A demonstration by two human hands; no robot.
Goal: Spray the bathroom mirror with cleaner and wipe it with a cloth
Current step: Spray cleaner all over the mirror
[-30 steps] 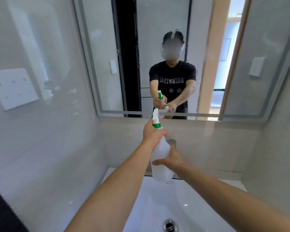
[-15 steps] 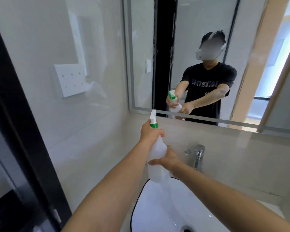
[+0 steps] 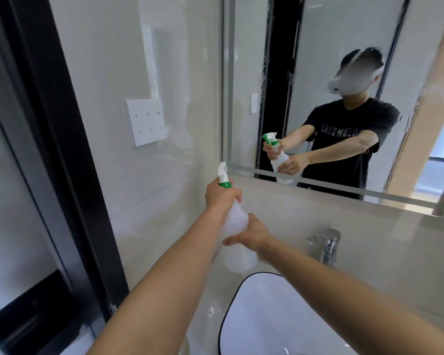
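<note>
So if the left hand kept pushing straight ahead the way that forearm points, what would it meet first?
Probably the beige wall strip just under the mirror, near its lower left corner; depth is hard to judge. The left hand grips the spray bottle neck, nozzle leading.

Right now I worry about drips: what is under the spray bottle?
Under the spray bottle lies the white sink edge and countertop; the right hand covers part of the bottle's side.

I see a white sink basin [image 3: 280,316] with a dark rim nearest me, a chrome faucet [image 3: 327,245] behind it, a white switch plate [image 3: 146,122] on the left wall, and a black door frame [image 3: 62,149] far left.
</note>
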